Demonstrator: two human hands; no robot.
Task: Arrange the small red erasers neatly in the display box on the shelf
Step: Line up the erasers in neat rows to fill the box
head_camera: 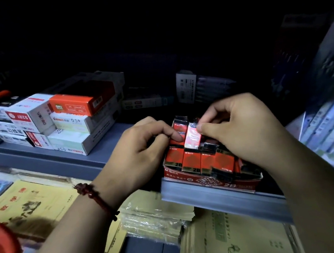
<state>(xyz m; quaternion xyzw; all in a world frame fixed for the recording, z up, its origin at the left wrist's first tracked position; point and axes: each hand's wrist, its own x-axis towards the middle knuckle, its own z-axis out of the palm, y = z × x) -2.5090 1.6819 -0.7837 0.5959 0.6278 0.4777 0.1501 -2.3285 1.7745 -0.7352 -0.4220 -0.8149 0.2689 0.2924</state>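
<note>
A red display box (236,183) marked 2B stands at the front edge of the grey shelf (217,198). Several small red erasers (190,160) in red, black and gold wrappers stand upright in its front row. Behind them more erasers sit higher and tilted. My left hand (142,148) pinches a red eraser (176,139) on the left of that back group. My right hand (240,128) grips a shiny red and white eraser (192,137) by its upper right corner. My right palm hides the box's right rear part.
Stacked white and orange stationery boxes (71,118) fill the shelf's left side. Dark pen packs (187,86) stand behind the display box. Blue and white packets (327,121) lean at the right. Yellow exercise books (34,204) and wrapped paper packs (155,215) lie on the level below.
</note>
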